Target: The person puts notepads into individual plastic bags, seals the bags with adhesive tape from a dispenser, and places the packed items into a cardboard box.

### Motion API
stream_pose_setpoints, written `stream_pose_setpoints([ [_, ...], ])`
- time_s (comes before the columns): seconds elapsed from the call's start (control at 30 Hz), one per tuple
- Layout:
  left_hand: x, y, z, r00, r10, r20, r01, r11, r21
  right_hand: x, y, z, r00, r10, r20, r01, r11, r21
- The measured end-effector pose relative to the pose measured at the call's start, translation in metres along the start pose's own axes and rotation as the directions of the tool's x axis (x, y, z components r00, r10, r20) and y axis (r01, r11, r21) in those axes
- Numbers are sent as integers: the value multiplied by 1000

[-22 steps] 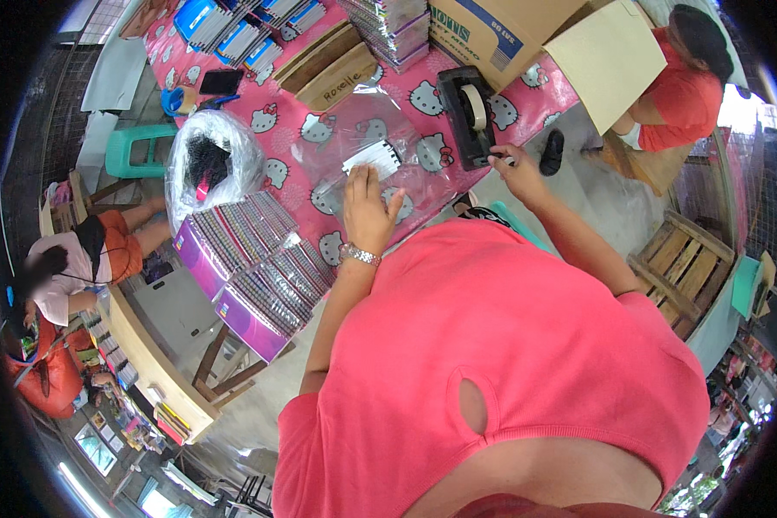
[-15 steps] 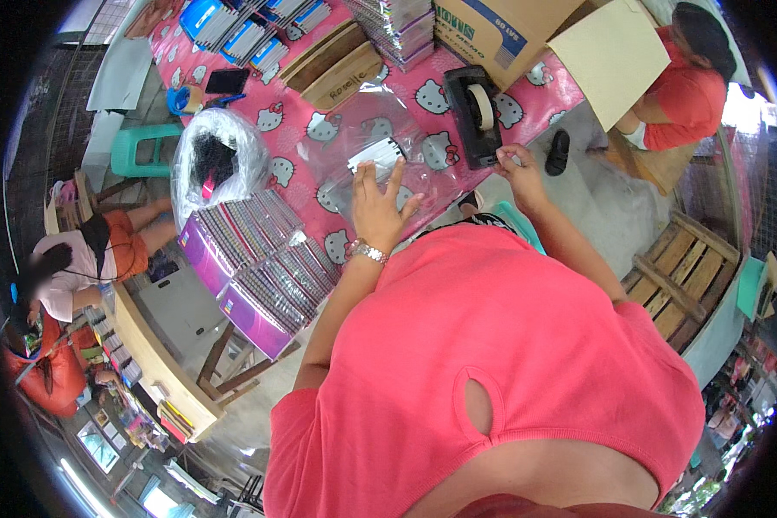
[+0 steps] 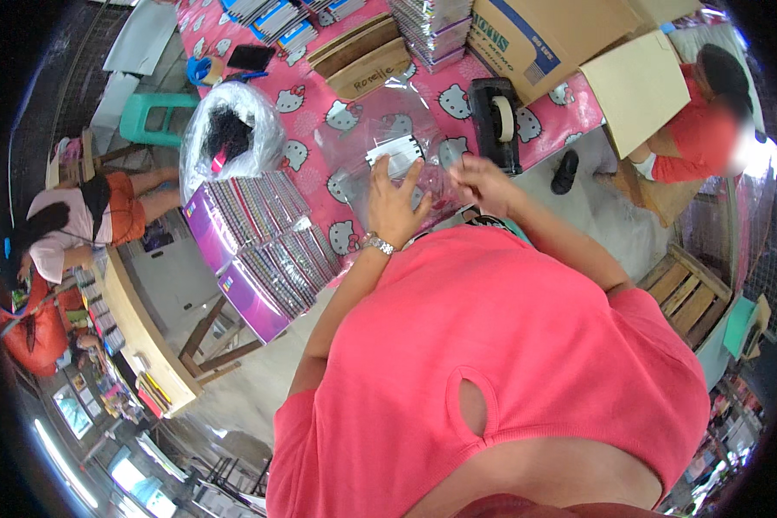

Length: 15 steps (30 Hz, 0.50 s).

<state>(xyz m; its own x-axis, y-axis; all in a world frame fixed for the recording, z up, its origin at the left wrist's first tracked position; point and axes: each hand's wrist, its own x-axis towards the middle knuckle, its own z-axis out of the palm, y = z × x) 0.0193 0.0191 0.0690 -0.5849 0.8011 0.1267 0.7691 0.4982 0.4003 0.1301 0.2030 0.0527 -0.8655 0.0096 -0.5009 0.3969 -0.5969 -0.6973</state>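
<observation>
Single head-worn fisheye, looking steeply down, close over pink table [image 3: 337, 186], edges bent

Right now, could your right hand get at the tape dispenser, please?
Probably yes. The right hand hovers just beside the black tape dispenser on the pink table, with nothing between them; only the clear plastic bag it is handling occupies it.
</observation>
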Motion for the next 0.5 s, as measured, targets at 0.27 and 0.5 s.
stream_pose_setpoints([
  [0.27,3,5,-3,997,-48,-59,45,997,-58,108,-76,50,883,-253,396,431,98,-897],
  [0.5,-3,-2,4,999,-31,-12,31,1000,-2,92,-76,55,924,-280,262,242,-105,-965],
])
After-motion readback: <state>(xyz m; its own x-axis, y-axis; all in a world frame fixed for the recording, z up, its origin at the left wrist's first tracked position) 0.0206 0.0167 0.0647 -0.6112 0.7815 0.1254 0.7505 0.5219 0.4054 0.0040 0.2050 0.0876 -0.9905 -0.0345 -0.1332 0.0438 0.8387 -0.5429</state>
